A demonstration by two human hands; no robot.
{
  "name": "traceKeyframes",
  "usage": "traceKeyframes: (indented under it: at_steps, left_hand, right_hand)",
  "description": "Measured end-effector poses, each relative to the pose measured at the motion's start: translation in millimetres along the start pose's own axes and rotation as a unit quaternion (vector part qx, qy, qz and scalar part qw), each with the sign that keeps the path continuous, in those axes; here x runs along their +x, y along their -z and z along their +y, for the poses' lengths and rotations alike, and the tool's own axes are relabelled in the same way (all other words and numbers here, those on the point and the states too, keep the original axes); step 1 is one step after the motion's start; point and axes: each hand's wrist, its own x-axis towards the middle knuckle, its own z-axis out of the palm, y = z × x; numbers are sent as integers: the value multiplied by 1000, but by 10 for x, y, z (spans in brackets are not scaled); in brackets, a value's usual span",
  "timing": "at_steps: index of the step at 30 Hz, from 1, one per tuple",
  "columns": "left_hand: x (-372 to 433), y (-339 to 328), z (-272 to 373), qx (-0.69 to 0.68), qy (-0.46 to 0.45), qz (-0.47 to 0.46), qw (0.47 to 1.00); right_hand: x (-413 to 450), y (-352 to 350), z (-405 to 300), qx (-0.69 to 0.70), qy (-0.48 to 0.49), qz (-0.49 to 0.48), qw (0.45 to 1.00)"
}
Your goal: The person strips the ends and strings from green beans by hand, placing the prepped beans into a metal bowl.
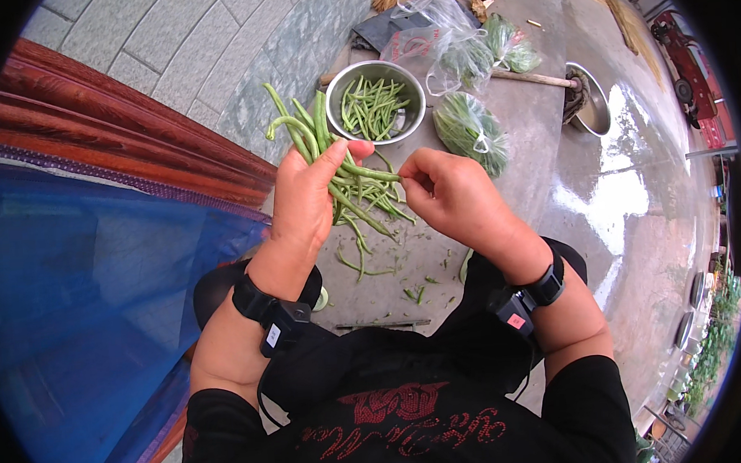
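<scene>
A bunch of long green beans (319,124) is gripped in my left hand (306,194), some pointing up and others hanging down. One bean from it reaches right, its tip pinched between the thumb and finger of my right hand (450,193). Beyond my hands, a round steel bowl (418,81) holds many green beans. Under and behind my left hand, more beans (375,196) lie in a loose pile, with small bean scraps (416,294) scattered over the floor between my feet.
Plastic bags of green vegetables (471,132) lie right of the bowl. A wooden-handled mop (535,78) lies behind, its head by another metal basin (593,103). At the left, a blue sheet (95,246) hangs beside reddish-brown wood (119,119). A dustpan (385,29) is at the top.
</scene>
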Motion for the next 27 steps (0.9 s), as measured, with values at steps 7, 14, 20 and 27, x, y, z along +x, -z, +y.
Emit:
traceKeyframes:
  at_steps: [7, 14, 20, 27]
  left_hand:
    - [-43, -22, 44, -57, 26, -37, 997]
    - [21, 70, -14, -177, 82, -91, 977]
    - [36, 136, 52, -182, 70, -31, 980]
    - [22, 64, 3, -134, 39, -5, 990]
  right_hand:
    - [41, 61, -53, 65, -41, 16, 997]
    - [72, 111, 103, 538, -134, -104, 826]
    - [104, 82, 46, 487, -204, -144, 837]
    - [33, -183, 57, 373, -204, -186, 886]
